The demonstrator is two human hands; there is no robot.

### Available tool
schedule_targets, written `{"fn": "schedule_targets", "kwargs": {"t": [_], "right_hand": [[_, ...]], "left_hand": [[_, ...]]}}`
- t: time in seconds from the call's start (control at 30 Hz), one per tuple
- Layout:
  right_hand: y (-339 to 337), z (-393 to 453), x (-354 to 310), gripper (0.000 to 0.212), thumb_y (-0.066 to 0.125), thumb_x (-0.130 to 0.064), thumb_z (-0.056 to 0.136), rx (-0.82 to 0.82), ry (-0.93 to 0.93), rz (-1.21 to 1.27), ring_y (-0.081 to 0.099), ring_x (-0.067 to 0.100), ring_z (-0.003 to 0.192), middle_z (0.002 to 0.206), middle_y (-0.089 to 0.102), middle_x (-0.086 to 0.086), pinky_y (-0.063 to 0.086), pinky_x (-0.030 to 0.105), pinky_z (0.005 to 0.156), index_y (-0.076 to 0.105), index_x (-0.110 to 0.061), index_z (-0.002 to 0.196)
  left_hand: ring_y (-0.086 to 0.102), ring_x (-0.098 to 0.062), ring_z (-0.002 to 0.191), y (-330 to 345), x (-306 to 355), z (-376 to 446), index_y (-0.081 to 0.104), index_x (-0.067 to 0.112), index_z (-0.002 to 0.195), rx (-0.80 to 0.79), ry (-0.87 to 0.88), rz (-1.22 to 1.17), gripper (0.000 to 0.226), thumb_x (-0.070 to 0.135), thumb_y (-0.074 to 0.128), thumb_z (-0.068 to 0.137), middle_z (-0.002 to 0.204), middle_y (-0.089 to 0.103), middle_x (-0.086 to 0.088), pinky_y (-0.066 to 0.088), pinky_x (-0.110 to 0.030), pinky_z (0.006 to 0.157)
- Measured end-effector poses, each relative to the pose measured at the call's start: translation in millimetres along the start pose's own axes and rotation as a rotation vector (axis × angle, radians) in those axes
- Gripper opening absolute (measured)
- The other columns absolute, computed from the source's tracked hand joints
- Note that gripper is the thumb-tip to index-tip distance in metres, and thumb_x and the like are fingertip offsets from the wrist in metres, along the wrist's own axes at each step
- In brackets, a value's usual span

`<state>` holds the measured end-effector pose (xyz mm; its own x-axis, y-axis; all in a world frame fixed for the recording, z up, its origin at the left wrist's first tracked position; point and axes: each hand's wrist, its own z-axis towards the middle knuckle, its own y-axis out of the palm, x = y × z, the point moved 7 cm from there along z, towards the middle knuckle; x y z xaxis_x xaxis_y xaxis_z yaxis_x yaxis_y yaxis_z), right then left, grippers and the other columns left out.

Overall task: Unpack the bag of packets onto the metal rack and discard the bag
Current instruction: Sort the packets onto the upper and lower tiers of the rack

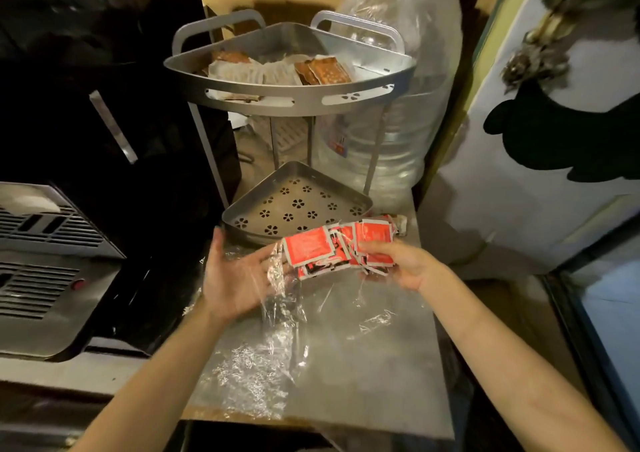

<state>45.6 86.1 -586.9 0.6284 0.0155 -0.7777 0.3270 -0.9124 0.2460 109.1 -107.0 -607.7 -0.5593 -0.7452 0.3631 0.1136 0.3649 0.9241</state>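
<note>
A two-tier metal corner rack stands at the back of the counter. Its perforated lower tray (294, 206) holds nothing, and its upper tray (287, 100) holds brown and white packets (277, 69). Just in front of the lower tray, my right hand (391, 261) grips a bunch of red packets (332, 251). The clear plastic bag (277, 313) hangs from the bunch down onto the counter. My left hand (235, 278) is palm-up with fingers spread, touching the bag beside the packets.
A grey counter top (374, 375) lies under the bag. A dark machine with vents (45, 264) fills the left side. Large clear plastic bottles wrapped in plastic (388, 140) stand behind the rack. A white door (540, 140) is on the right.
</note>
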Motion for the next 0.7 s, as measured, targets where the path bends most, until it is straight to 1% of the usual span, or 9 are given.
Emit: {"fn": "schedule_targets", "kwargs": {"t": [0.07,0.17,0.27,0.33,0.37,0.47,0.53,0.6,0.7], "right_hand": [[2,-1,0,0.007,0.060,-0.004,0.083,-0.001,-0.015,0.040,0.069,0.013,0.057,0.063,0.073,0.003,0.057,0.030,0.057,0.061,-0.011,0.085],[6,-3,1,0.009,0.059,-0.002,0.083,-0.010,-0.035,0.054,0.069,0.013,0.057,0.063,0.073,0.002,0.056,0.028,0.055,0.062,-0.011,0.084],[7,-5,3,0.008,0.063,-0.002,0.080,0.014,-0.034,0.042,0.069,0.014,0.058,0.064,0.073,0.003,0.058,0.027,0.053,0.063,-0.009,0.084],[6,-7,2,0.013,0.067,-0.004,0.078,0.029,-0.029,0.032,0.070,0.016,0.064,0.068,0.074,0.004,0.058,0.029,0.054,0.064,-0.009,0.089],[6,-10,2,0.016,0.068,-0.005,0.076,0.028,-0.018,0.039,0.070,0.017,0.067,0.071,0.074,0.005,0.058,0.030,0.054,0.064,-0.009,0.092],[8,-18,-4,0.018,0.068,-0.009,0.075,-0.005,0.006,0.095,0.070,0.019,0.070,0.077,0.074,0.007,0.058,0.030,0.054,0.065,-0.008,0.093],[9,-22,-14,0.013,0.062,-0.003,0.080,-0.038,-0.030,0.081,0.069,0.020,0.075,0.084,0.071,0.009,0.059,0.030,0.058,0.065,-0.007,0.093],[12,-28,-28,0.015,0.058,0.002,0.082,-0.059,-0.086,0.034,0.069,0.019,0.074,0.084,0.071,0.010,0.059,0.031,0.059,0.064,-0.005,0.094],[18,-40,-57,0.023,0.061,0.003,0.078,-0.093,-0.183,-0.009,0.072,0.020,0.073,0.082,0.074,0.011,0.060,0.035,0.061,0.063,-0.002,0.100]], "left_hand": [[0.044,-0.039,0.126,-6,-9,2,0.038,0.011,0.137,0.101,0.097,-0.059,0.106,0.073,0.066,0.055,0.138,0.046,-0.023,0.039,-0.052,0.102],[0.064,-0.040,0.100,-7,-23,10,0.060,0.012,0.119,0.358,0.062,0.177,0.091,0.052,0.086,0.041,0.118,0.063,-0.022,0.056,-0.050,0.077],[0.069,-0.019,0.065,2,-27,16,0.064,0.004,0.102,0.518,-0.002,0.376,0.047,0.027,0.077,0.064,0.092,0.067,-0.013,0.057,-0.028,0.054],[0.067,-0.013,0.056,2,-24,19,0.065,0.001,0.090,0.611,0.017,0.407,0.017,0.012,0.064,0.077,0.083,0.066,-0.011,0.055,-0.023,0.048],[0.067,-0.014,0.056,4,-22,21,0.065,0.000,0.085,0.631,0.021,0.410,0.011,0.008,0.062,0.079,0.079,0.066,-0.011,0.055,-0.022,0.048],[0.068,-0.016,0.059,11,-13,25,0.065,-0.003,0.084,0.640,-0.006,0.462,0.020,0.006,0.069,0.067,0.077,0.069,-0.012,0.057,-0.023,0.052],[0.068,-0.016,0.059,20,-4,26,0.065,-0.002,0.085,0.644,-0.020,0.532,0.027,0.007,0.073,0.061,0.074,0.071,-0.012,0.056,-0.022,0.050],[0.069,-0.016,0.057,36,7,26,0.064,-0.001,0.085,0.643,0.008,0.607,0.028,0.007,0.073,0.060,0.070,0.073,-0.011,0.055,-0.021,0.048],[0.070,-0.016,0.062,70,29,29,0.062,0.001,0.095,0.581,0.113,0.700,0.032,0.006,0.072,0.065,0.077,0.073,-0.010,0.055,-0.023,0.050]]}}
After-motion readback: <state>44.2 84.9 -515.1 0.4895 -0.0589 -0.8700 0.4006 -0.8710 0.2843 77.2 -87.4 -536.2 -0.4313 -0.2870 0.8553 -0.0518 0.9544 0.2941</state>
